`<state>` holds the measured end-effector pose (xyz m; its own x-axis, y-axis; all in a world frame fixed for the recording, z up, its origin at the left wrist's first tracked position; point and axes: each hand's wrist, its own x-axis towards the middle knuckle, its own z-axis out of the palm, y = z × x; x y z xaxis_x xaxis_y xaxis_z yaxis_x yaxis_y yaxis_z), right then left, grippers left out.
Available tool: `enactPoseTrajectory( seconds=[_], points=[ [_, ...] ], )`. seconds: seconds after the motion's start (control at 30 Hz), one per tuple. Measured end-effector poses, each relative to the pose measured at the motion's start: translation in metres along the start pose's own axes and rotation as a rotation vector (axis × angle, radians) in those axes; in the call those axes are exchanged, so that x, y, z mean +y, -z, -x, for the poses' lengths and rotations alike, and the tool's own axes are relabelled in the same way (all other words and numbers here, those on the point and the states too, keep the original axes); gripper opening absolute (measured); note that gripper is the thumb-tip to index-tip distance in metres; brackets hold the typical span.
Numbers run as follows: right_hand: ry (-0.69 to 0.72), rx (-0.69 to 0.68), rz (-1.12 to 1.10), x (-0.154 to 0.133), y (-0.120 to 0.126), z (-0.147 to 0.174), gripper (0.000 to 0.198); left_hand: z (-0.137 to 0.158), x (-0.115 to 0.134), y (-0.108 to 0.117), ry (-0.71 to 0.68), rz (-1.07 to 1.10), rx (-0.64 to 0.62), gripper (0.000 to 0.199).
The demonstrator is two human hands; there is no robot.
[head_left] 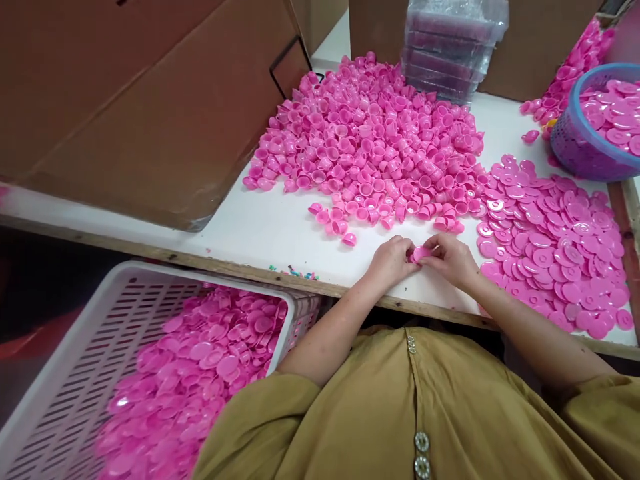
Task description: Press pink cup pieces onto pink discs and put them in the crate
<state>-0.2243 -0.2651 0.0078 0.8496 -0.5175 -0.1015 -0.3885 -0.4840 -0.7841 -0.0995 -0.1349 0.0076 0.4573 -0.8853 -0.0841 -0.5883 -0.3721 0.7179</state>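
Observation:
Close to the table's front edge, my two hands meet with closed fingers at a small pink plastic toy piece point(421, 253). My left hand point(391, 261) grips it from the left, and my right hand point(454, 260) pinches its right side. Fingers cover much of it, so I cannot tell whether it is a cup, a saucer or both together. Beyond my hands lies a big heap of pink toy cups point(370, 147). Pink toy saucers point(555, 247) are spread out just right of my right hand.
A white slatted crate point(115, 287) full of pink saucers stands below the table edge at left. Large cardboard box point(150, 113) at back left. Wrapped clear boxes point(453, 50) are stacked behind the cups. A blue basket point(575, 147) of saucers stands at right.

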Motion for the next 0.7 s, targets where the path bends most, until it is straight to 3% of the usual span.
enactPoseTrajectory(
  seconds=[0.07,0.2,0.4,0.53,0.7],
  points=[
    [-0.094,-0.065,-0.09,0.001,0.001,-0.007,0.029,0.0,-0.001,0.001,-0.007,0.007,-0.005,0.015],
    [-0.222,-0.177,-0.229,-0.014,0.003,-0.017,0.02,0.0,-0.004,-0.001,-0.046,0.018,0.0,0.019],
    [-0.341,-0.223,-0.144,-0.035,0.001,-0.021,0.023,0.004,-0.005,0.006,-0.071,0.042,-0.01,0.016],
    [-0.387,-0.292,-0.096,-0.034,0.002,-0.026,0.027,0.005,-0.007,0.021,-0.07,0.166,-0.153,0.026],
    [-0.453,-0.407,-0.068,-0.035,0.006,-0.037,0.027,-0.015,-0.006,0.03,0.07,0.185,-0.268,0.018]
  ],
)
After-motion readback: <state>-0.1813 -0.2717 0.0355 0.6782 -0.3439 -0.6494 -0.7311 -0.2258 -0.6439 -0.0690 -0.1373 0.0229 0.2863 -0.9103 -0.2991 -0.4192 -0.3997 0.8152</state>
